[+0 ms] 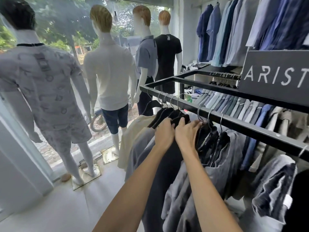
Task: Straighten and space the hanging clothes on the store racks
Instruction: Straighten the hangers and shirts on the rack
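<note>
Curling over a black hanger (181, 118), the left hand (164, 133) grips its shoulder. The right hand (188, 133), touching it, lays fingers on the neighbouring hangers (209, 131), grip unclear. Below them grey and dark shirts (222, 164) bunch under the black rail (234, 120). Up to their right a sign (274, 72) reads "ARIST".

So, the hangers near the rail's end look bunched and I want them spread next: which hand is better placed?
Left. The left hand grips the bunched black hangers under the rail, so it can probably slide them; the right hand touches the next hanger group, farther along.
</note>
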